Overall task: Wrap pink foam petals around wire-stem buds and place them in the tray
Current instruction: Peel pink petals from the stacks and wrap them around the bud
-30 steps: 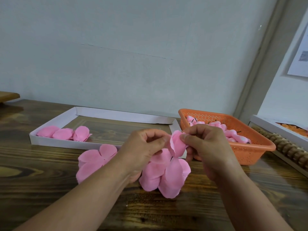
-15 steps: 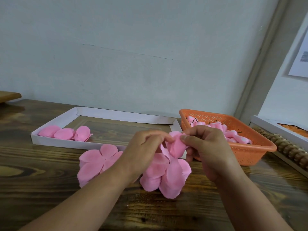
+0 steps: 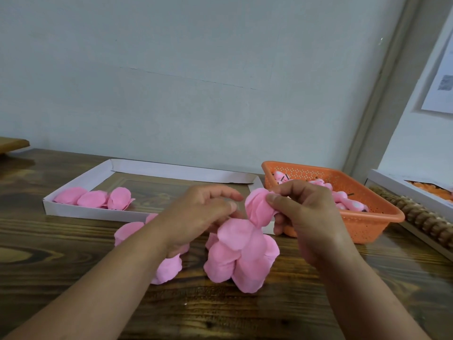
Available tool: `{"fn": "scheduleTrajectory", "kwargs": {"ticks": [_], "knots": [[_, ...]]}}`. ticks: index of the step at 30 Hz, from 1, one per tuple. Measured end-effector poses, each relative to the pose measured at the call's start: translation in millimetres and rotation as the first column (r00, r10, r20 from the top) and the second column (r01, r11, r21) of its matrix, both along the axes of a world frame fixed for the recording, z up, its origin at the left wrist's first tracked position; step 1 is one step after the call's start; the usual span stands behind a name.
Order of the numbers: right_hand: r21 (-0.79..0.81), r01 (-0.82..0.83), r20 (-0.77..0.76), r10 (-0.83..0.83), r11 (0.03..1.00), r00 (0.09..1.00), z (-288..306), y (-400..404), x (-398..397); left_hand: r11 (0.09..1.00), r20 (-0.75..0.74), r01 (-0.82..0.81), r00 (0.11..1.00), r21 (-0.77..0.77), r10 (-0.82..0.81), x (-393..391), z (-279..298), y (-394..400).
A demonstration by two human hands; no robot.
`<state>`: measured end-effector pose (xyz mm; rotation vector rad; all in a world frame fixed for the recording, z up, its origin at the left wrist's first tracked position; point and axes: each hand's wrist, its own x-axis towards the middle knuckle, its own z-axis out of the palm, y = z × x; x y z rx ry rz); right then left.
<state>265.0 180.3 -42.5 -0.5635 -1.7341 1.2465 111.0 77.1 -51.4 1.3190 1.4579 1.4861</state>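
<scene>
The right hand (image 3: 308, 217) is pinching the half-wrapped bud (image 3: 259, 211) above the counter (image 3: 73, 266) — mid-wrap. The left hand (image 3: 203, 214) is hovering beside it, loosely curled, grasping nothing; next, probably pressing another petal around, then tray (image 3: 73, 211).

One head-worn wide-angle camera looks forward and down, close over a wooden table (image 3: 73, 278), facing a pale wall (image 3: 196, 69) behind it.

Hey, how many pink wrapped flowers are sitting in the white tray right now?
3, side by side in the white tray's near left corner: left flower, middle flower, right flower. The left hand covers part of the tray, so more may be hidden.
</scene>
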Motion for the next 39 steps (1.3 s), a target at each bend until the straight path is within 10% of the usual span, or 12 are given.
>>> {"fn": "scheduleTrajectory", "kwargs": {"ticks": [39], "knots": [[0.077,-0.051,0.13,0.041,0.996,0.991,-3,-11,-6,0.97,-0.167,-0.096,0.977,0.223,0.135,19,-12,7]]}}
